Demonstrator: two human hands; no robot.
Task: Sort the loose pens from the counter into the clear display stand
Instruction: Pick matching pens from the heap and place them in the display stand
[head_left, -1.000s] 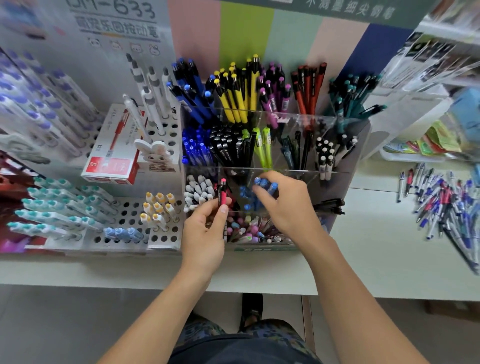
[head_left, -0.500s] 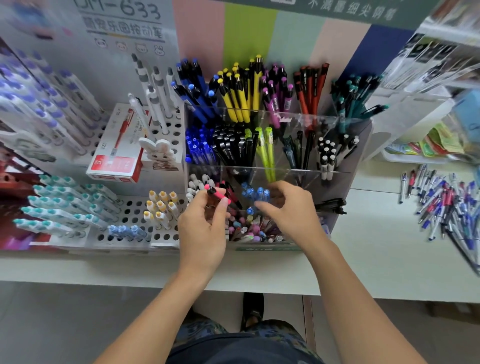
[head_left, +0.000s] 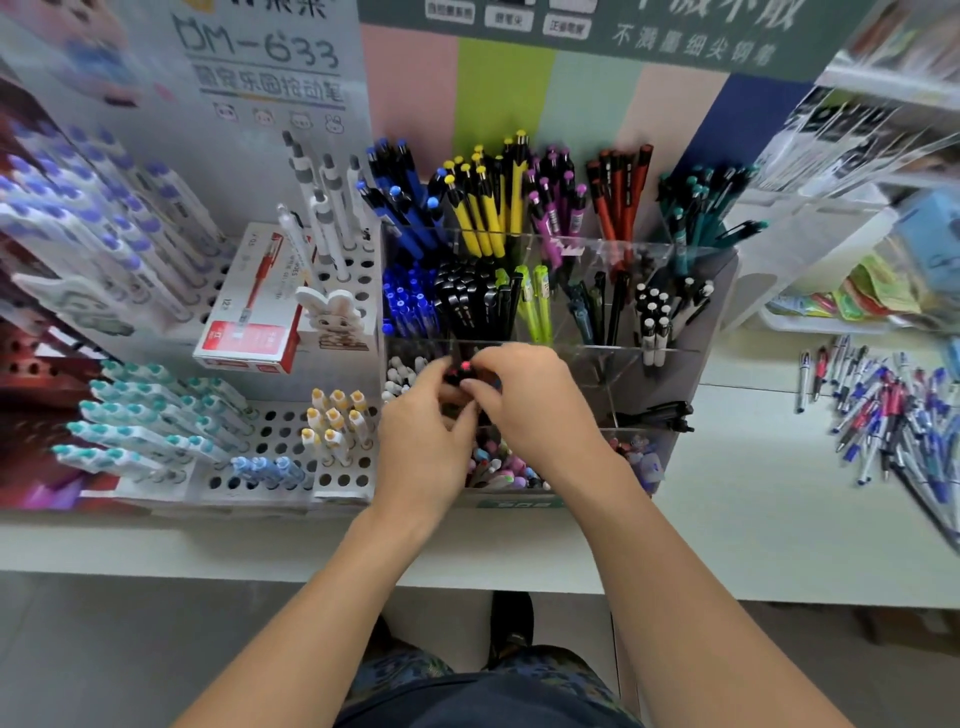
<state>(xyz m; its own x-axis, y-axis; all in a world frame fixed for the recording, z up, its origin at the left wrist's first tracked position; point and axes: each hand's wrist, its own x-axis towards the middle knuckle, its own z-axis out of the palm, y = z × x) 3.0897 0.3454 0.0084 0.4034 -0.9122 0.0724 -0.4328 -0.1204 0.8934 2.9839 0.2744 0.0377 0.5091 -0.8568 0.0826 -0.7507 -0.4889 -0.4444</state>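
Now the pink-capped pen goes tip-down into the clear display stand, held between both hands.

The left hand pinches the dark barrel from below while the right hand's curled fingertips close on the cap end, so both grips hold one pen over a front-row compartment. It looks best to lower it straight, let the right grip steer the cap clear of the acrylic divider, and release only once the tip settles among its neighbours. White-capped pens stand just left of the grips, and pastel ones fill the lowest row beneath them. Well off to the right, the loose pens wait on the worktop.
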